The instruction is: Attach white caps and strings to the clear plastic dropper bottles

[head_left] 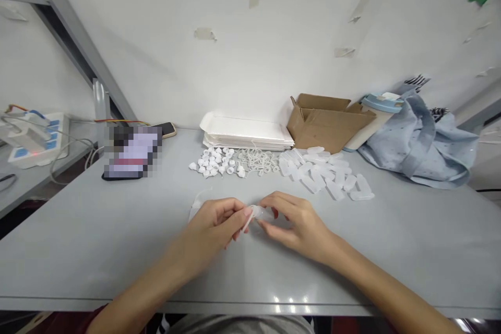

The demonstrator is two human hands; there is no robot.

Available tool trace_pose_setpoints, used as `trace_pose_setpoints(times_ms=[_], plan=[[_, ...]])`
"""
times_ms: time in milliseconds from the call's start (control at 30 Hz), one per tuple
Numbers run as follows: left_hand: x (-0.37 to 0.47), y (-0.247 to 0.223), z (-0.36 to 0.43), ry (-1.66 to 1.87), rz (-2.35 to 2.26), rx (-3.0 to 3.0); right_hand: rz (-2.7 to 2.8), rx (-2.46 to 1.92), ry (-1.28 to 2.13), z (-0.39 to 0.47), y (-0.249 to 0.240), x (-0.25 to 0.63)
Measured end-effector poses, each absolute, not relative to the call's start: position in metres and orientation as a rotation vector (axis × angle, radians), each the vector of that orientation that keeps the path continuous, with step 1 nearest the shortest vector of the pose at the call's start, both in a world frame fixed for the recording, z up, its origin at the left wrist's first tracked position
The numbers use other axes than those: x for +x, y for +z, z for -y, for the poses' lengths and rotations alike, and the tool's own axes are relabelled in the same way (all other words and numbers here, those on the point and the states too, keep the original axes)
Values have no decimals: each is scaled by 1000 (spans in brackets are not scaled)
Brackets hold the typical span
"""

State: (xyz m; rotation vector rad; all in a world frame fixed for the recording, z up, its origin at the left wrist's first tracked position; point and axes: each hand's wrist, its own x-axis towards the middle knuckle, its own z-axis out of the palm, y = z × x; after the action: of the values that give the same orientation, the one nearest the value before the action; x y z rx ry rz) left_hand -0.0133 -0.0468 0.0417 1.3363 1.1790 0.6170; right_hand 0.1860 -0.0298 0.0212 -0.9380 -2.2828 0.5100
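So the step in hand looks like fiddly close-up work, with a thin pale strip [246,222] and a small clear piece [265,213] brought together over the near part of the grey table [129,250]. Left hand [221,219] is pinching the strip between thumb and fingers, and the right hand [301,224] has its thumb and curled fingers closed around the clear piece, just beside the left fingertips. Can't tell exactly how the two bits join, too small and see-through. I'd say the next move calls for a light, steady pinch and lined-up ends more than any force. Beyond the hands there's a row of white caps [213,162], tangled cord loops [261,160] and translucent sleeves [323,172], with white trays [245,134] and an open cardboard box [326,124] behind. Nothing really blocks the hands, though a flat pale piece [193,213] sits partly behind the left one and could get nudged, and those loops might snag on each other
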Motion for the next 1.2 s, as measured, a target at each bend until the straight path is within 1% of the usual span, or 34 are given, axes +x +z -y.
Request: trace_pose_setpoints(times_ms=[267,533,667,967,1100,1200], plan=[[4,36,46,764,-1123,1152,2293,-876,376,30,17,191],[9,36,47,851,-1098,1037,2209,-829,413,32,18,190],[9,38,47,957,-1167,1227,2201,-838,404,32,16,189],[9,42,49,1014,-1287,1656,2154,-869,403,34,19,190],[10,41,45,994,-1292,1619,2132,-901,289,34,17,189],[11,39,44,980,-1341,1554,2204,-850,-2,34,14,187]])
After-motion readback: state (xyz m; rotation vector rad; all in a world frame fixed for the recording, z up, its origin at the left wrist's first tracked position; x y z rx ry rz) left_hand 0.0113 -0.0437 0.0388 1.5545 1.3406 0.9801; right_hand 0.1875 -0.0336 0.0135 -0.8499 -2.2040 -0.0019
